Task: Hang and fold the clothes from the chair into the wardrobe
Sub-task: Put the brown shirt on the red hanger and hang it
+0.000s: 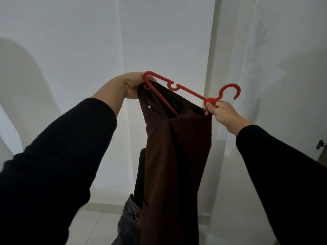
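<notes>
A red plastic hanger [187,90] is held tilted in front of me, its hook pointing right. A dark brown garment [175,156] hangs down from it, with the hanger's lower bar inside the garment's opening. My left hand [131,85] grips the hanger's left end together with the garment's top edge. My right hand [220,112] pinches the hanger's neck just below the hook, along with the garment's right edge. Grey jeans [130,220] lie low behind the garment, partly hidden by it.
A white wall [79,50] fills the background, with a pale vertical panel [209,68] to the right. White sheer curtain [276,68] hangs at the right. A small dark metal fitting [321,145] shows at the right edge. Light floor tiles [92,225] lie below.
</notes>
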The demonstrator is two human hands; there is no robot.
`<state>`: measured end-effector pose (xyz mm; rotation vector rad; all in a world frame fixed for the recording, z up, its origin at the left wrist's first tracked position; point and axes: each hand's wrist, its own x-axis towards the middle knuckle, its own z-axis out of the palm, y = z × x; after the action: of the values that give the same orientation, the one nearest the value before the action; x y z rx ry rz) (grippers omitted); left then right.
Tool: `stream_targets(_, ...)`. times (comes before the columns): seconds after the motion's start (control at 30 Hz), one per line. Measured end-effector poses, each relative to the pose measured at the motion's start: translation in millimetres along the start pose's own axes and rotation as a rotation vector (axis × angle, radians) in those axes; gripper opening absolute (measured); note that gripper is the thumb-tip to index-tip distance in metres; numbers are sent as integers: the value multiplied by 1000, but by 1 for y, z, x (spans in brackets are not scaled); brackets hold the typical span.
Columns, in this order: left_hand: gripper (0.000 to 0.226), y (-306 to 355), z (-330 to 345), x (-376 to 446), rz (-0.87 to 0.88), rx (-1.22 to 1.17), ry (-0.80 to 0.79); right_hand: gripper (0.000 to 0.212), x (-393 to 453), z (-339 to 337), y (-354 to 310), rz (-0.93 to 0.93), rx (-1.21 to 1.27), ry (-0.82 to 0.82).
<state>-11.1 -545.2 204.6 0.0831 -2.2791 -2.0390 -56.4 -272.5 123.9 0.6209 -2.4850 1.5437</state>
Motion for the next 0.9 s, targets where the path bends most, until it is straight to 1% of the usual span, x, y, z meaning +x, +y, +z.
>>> stream_targets(0.1,9,-10,-7,-3,-41,45,9,30,1,-10,-2,-16,-102,3)
stream_targets(0.13,16,-12,-9,-5,-55,50,-5,30,1,-13,-2,-11,-136,5)
stream_targets(0.2,39,-16,-11,-6,-76,31,-34,29,2,-18,0,-1,-187,17)
stream_targets(0.23,47,-18,-11,-7,-76,15,-48,28,2,-19,0,5,-207,27)
stream_targets(0.27,48,-19,-10,-7,-68,2,-59,27,3,-20,0,14,-225,37)
stream_targets(0.4,37,-21,-3,-6,-72,-22,-75,30,5,-25,1,59,-285,100)
stream_targets(0.43,33,-21,-1,-5,-79,13,-76,32,5,-28,1,71,-312,118)
stream_targets(0.5,27,-21,6,-5,-51,193,-63,33,5,-31,-1,79,-385,129)
stream_targets(0.53,26,-22,11,-4,-9,310,-31,33,5,-31,-3,73,-435,126)
stream_targets(0.63,31,-25,27,1,192,791,239,33,5,-31,-13,19,-583,101)
stream_targets(0.67,31,-25,33,1,262,926,306,32,6,-31,-16,-3,-615,76)
stream_targets(0.7,29,-27,38,3,330,997,346,30,7,-32,-21,-27,-640,42)
stream_targets(0.77,25,-28,43,4,439,1036,369,19,10,-35,-30,-77,-663,-34)
stream_targets(0.83,24,-29,46,3,529,1056,356,13,12,-34,-41,-139,-666,-92)
stream_targets(0.9,23,-30,53,2,623,1091,295,13,15,-29,-50,-181,-669,-148)
